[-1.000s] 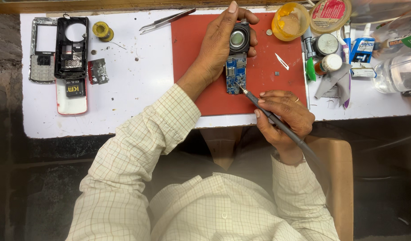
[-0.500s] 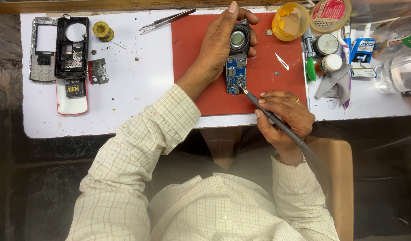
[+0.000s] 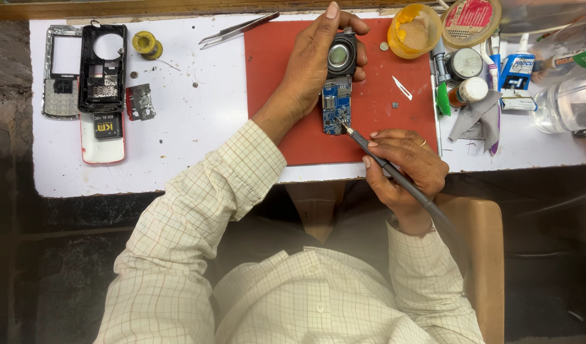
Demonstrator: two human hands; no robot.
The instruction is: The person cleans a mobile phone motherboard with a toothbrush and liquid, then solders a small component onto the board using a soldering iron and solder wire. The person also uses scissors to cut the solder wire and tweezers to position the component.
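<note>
A blue phone circuit board (image 3: 336,106) lies on a red mat (image 3: 382,108) on the white table. My left hand (image 3: 315,60) grips a round black magnifier (image 3: 341,56) held just above the board's top end. My right hand (image 3: 404,164) holds a dark soldering iron (image 3: 382,160) like a pen. Its tip touches the board's lower right edge.
Phone shells, a keypad and a battery (image 3: 83,83) lie at the far left, next to a solder spool (image 3: 144,43). Tweezers (image 3: 237,29) rest at the mat's top left. A yellow cup (image 3: 415,30), tins, glue tubes and a cloth (image 3: 474,118) crowd the right. A small blade (image 3: 402,88) lies on the mat.
</note>
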